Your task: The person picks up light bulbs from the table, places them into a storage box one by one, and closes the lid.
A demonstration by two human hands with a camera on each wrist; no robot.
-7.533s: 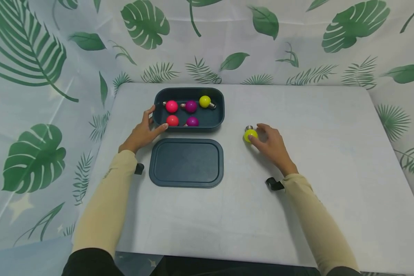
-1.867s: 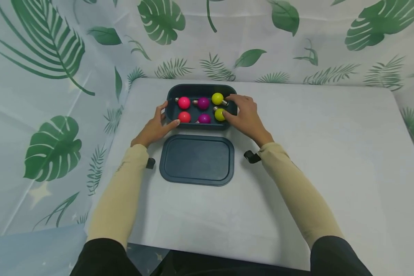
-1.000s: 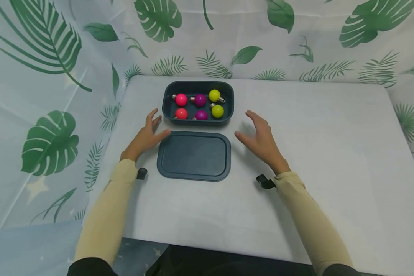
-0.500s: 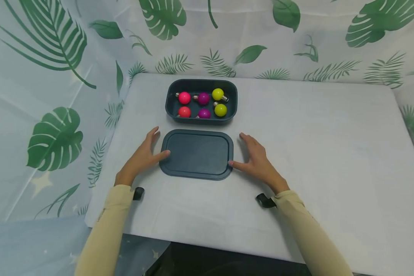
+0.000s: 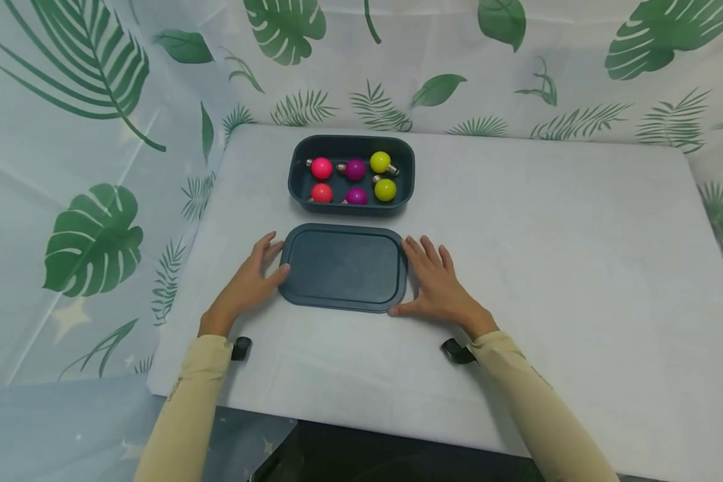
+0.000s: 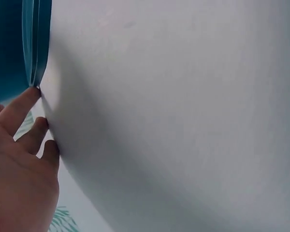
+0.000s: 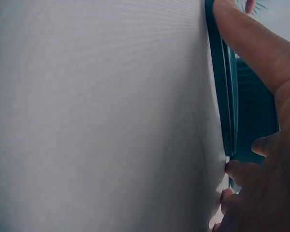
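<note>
A dark blue-grey lid [image 5: 343,268] lies flat on the white table. At its left end is my left hand [image 5: 247,288], thumb tip over the edge and fingers by the far left corner; a fingertip meets the lid [image 6: 42,43] in the left wrist view. My right hand [image 5: 440,291] spans the right end, fingers spread and fairly straight, thumb at the near corner. Behind the lid stands a matching box [image 5: 351,209] without a cover. Inside lie two pink bulbs [image 5: 321,168], two purple bulbs [image 5: 355,170] and two yellow bulbs [image 5: 385,189].
The white table [image 5: 548,268] extends far to the right of the lid, with its front edge near the body. A leaf-printed curtain [image 5: 446,60] hangs behind the table and along the left side. A narrow strip of table separates lid and box.
The right hand brought a yellow bulb into the box and let go of it. Both hands then left the box, came nearer the body and closed in on the lid's two ends.
</note>
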